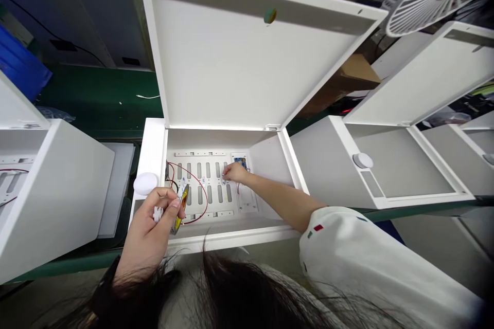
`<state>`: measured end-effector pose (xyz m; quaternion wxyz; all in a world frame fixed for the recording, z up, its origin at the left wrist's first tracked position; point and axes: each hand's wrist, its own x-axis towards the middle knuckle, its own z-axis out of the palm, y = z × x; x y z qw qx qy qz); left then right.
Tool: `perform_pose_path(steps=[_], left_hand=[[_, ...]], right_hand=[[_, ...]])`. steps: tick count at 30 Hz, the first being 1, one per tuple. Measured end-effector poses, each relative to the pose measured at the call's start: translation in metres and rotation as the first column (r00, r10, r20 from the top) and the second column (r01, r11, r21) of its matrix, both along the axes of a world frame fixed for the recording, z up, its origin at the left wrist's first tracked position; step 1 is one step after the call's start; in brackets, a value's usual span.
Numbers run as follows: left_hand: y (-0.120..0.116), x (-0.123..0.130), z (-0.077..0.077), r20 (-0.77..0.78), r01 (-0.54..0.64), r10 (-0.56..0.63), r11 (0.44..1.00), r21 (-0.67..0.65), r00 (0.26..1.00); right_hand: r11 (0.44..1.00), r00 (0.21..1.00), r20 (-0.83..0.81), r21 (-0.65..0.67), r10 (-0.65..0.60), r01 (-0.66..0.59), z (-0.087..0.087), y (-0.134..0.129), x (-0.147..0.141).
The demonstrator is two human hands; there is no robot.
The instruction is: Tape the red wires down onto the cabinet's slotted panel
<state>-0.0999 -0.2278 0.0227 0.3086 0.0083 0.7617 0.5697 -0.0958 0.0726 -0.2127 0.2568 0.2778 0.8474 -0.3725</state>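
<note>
Left hand [148, 229], lower left of the frame: clenched, fingers pinching a bunch of small white plastic pieces [157, 213]. A tool with a yellow and black handle [182, 204] lies against the fingers and appears to be held in the same hand; the exact grip cannot be confirmed.

Right hand [235, 172], center of the frame: extended into an open white metal cabinet [154, 149], fingertips [226, 175] down at the slotted metal plate [204, 196] mounted inside. Whether those fingers are grasping a small item cannot be determined. The hand is just beside a small blue circuit board [240, 163] at the plate's upper right. A loop of red wire [201, 185] runs across the left part of the plate, with black wire [172, 185] at its left edge. A white sleeve [358, 262] covers the upper right arm, lower right of the frame.

The cabinet door [239, 61] stands open above the plate, filling the upper center. A round white knob [145, 183] sits on the cabinet's left front edge. Similar white cabinets [401, 164] stand open to the right, and another [57, 190] stands at left. Beyond them are a green conveyor belt [100, 97], upper left, and a cardboard box [343, 85], upper right.
</note>
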Motion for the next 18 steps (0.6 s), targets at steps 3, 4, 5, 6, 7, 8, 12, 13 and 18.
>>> perform_pose_path(steps=[3, 4, 5, 6, 7, 8, 12, 13, 18], left_hand=[[-0.0007, -0.0005, -0.0029, -0.007, 0.006, -0.006, 1.000, -0.019, 1.000], [-0.0010, -0.0006, -0.0039, -0.013, 0.010, -0.010, 1.000, -0.024, 1.000], [-0.0013, -0.0007, -0.0046, -0.018, 0.013, -0.014, 1.000, -0.028, 1.000], [-0.0014, -0.0008, -0.0049, -0.019, 0.015, -0.015, 0.999, -0.030, 1.000], [-0.0014, -0.0008, -0.0048, -0.017, 0.015, -0.015, 0.999, -0.034, 1.000], [-0.0011, -0.0008, -0.0042, -0.014, 0.013, -0.014, 0.999, -0.040, 1.000], [0.0005, -0.0008, -0.0017, -0.016, 0.007, -0.008, 0.998, -0.068, 1.000], [0.0008, -0.0008, -0.0017, -0.017, 0.007, -0.008, 0.998, -0.070, 1.000], [0.0005, 0.0000, -0.0035, -0.017, 0.007, -0.008, 0.998, -0.060, 1.000]], right_hand=[[0.999, 0.999, -0.028, 0.014, 0.044, -0.043, -0.0013, -0.0013, 0.0008], [0.998, 0.998, -0.037, 0.026, 0.053, -0.052, -0.0013, -0.0018, 0.0013], [0.998, 0.997, -0.046, 0.040, 0.060, -0.058, -0.0012, -0.0023, 0.0018], [0.997, 0.996, -0.054, 0.055, 0.065, -0.062, -0.0012, -0.0028, 0.0022], [0.995, 0.996, -0.060, 0.069, 0.071, -0.066, -0.0012, -0.0031, 0.0025], [0.994, 0.995, -0.064, 0.082, 0.077, -0.072, -0.0013, -0.0035, 0.0027], [0.988, 0.992, -0.074, 0.121, 0.104, -0.095, -0.0010, -0.0037, 0.0018], [0.987, 0.991, -0.075, 0.128, 0.109, -0.099, -0.0006, -0.0034, 0.0013], [0.981, 0.986, -0.065, 0.134, 0.153, -0.143, 0.0025, -0.0007, -0.0009]])
